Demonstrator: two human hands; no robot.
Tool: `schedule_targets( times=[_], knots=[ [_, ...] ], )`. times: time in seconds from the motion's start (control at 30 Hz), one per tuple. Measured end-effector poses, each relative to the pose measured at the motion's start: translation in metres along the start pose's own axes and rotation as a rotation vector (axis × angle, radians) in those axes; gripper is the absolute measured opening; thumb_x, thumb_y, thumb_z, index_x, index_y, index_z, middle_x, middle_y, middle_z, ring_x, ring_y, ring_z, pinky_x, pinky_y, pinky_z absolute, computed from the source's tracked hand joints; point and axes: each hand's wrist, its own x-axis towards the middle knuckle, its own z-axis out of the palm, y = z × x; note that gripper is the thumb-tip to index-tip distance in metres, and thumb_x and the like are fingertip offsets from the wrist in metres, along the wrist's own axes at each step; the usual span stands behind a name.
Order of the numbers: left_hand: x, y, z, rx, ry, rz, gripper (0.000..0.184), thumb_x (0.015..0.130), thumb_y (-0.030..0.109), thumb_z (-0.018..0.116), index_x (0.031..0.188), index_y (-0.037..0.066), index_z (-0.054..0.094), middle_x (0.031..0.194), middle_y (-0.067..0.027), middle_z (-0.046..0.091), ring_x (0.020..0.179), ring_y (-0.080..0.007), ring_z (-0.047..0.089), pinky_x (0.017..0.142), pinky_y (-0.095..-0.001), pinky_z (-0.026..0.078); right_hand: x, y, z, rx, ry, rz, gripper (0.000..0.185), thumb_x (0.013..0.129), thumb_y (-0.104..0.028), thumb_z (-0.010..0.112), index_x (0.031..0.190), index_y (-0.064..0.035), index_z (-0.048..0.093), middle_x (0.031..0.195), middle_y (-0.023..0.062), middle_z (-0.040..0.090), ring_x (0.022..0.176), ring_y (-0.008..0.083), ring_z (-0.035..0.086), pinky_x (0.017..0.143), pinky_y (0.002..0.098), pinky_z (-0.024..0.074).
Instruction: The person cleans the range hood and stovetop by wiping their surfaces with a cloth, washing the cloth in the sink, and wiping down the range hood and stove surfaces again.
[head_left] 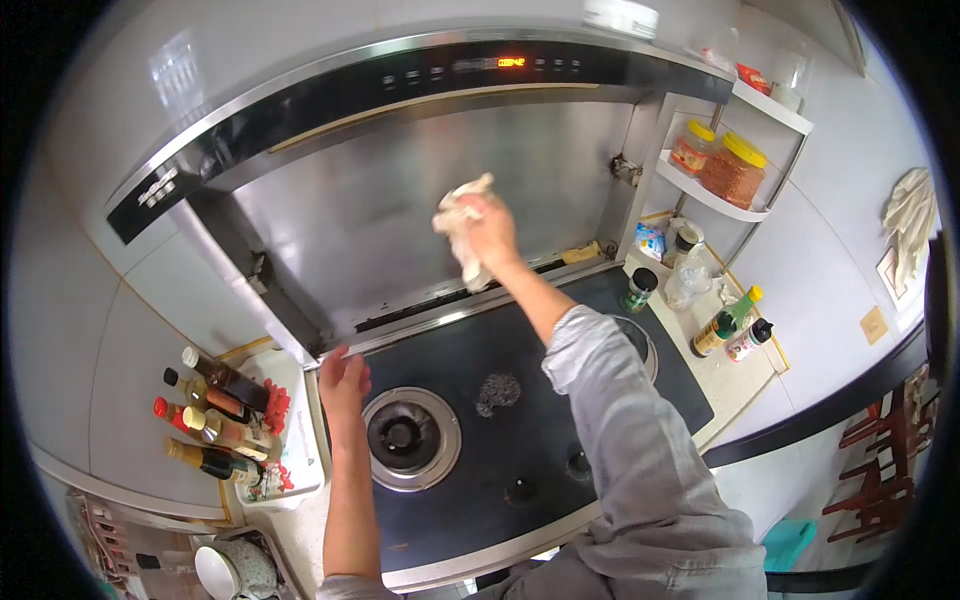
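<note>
My right hand [491, 238] is closed on a crumpled cream cloth [458, 222], held against the metal back panel [360, 200] of the range hood. Part of the cloth hangs below the fingers. My left hand [344, 380] holds nothing; its fingers are loosely bent and a little apart, over the left edge of the black gas stove [450, 540]. Close beside it is the left burner [408, 438]. A dark grey steel-wool scrubber [498, 393] lies on the stove between the burners. My right forearm partly covers the right burner [640, 350].
Several sauce bottles [225, 435] stand in a white tray [310, 455] on the left. At right are a spice jar [640, 288], a green bottle [728, 322] and shelves with yellow-lidded jars [735, 172]. The hood's control strip [470, 66] overhangs the panel. A pot [238, 570] sits lower left.
</note>
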Motion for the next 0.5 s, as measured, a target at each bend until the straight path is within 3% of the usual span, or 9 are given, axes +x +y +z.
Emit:
schedule_targets(
  times=[0.03, 0.13, 0.23, 0.27, 0.33, 0.4, 0.5],
  knots=[
    [-0.001, 0.017, 0.024, 0.05, -0.029, 0.102, 0.039, 0.084, 0.015, 0.064, 0.12, 0.005, 0.052, 0.102, -0.0065, 0.061, 0.08, -0.0126, 0.059, 0.061, -0.0228, 0.047, 0.016, 0.017, -0.017, 0.001, 0.08, 0.054, 0.032, 0.073, 0.005, 0.055, 0.098, -0.0104, 0.067, 0.107, 0.0121, 0.062, 0.103, 0.0271, 0.059, 0.091, 0.0323, 0.045],
    [0.011, 0.046, 0.091, 0.284, -0.073, 0.575, 0.043, 0.081, 0.009, 0.066, 0.12, 0.002, 0.052, 0.107, -0.0101, 0.06, 0.093, -0.019, 0.058, 0.074, -0.0277, 0.049, 0.064, 0.043, -0.079, 0.072, 0.276, 0.084, 0.032, 0.075, 0.004, 0.057, 0.101, -0.0117, 0.066, 0.104, 0.0105, 0.066, 0.1, 0.0224, 0.061, 0.089, 0.0312, 0.0458],
    [-0.007, 0.118, 0.154, 0.744, 0.207, 1.169, 0.05, 0.073, 0.005, 0.068, 0.12, 0.005, 0.053, 0.123, -0.0139, 0.053, 0.119, -0.0312, 0.045, 0.099, -0.0403, 0.036, 0.12, 0.062, -0.134, -0.023, 0.495, -0.136, 0.032, 0.078, 0.004, 0.056, 0.106, -0.0088, 0.063, 0.109, 0.0099, 0.063, 0.103, 0.0217, 0.058, 0.092, 0.0316, 0.0431],
    [-0.01, 0.14, 0.171, 0.841, 0.327, 1.37, 0.052, 0.071, 0.005, 0.068, 0.121, 0.006, 0.054, 0.128, -0.0143, 0.05, 0.126, -0.0342, 0.039, 0.104, -0.043, 0.03, 0.132, 0.05, -0.153, 0.037, 0.505, -0.14, 0.033, 0.075, 0.006, 0.056, 0.106, -0.006, 0.062, 0.117, 0.0152, 0.054, 0.11, 0.0315, 0.053, 0.094, 0.0383, 0.0419],
    [-0.008, 0.181, 0.202, 0.798, 0.407, 1.612, 0.053, 0.072, 0.008, 0.068, 0.123, 0.007, 0.052, 0.134, -0.014, 0.045, 0.131, -0.0357, 0.033, 0.107, -0.0464, 0.026, 0.156, 0.049, -0.173, -0.058, 0.581, -0.274, 0.037, 0.078, -0.002, 0.059, 0.114, -0.0088, 0.056, 0.11, 0.0198, 0.052, 0.104, 0.0362, 0.051, 0.091, 0.0412, 0.0403],
    [-0.001, 0.209, 0.233, 0.827, 0.387, 1.672, 0.056, 0.073, 0.012, 0.069, 0.126, 0.009, 0.05, 0.135, -0.0138, 0.045, 0.132, -0.0362, 0.032, 0.107, -0.0484, 0.025, 0.177, 0.077, -0.172, -0.229, 0.582, -0.41, 0.048, 0.077, -0.003, 0.063, 0.122, -0.0126, 0.051, 0.116, 0.0242, 0.048, 0.113, 0.0411, 0.044, 0.098, 0.0468, 0.0337],
    [0.01, 0.221, 0.269, 0.949, 0.419, 1.709, 0.06, 0.074, 0.019, 0.07, 0.129, 0.012, 0.048, 0.135, -0.0135, 0.044, 0.132, -0.0372, 0.031, 0.108, -0.0528, 0.021, 0.157, 0.132, -0.153, -0.411, 0.435, -0.315, 0.06, 0.075, -0.003, 0.066, 0.129, -0.015, 0.044, 0.124, 0.0278, 0.043, 0.123, 0.044, 0.036, 0.103, 0.0507, 0.0263]
  ],
)
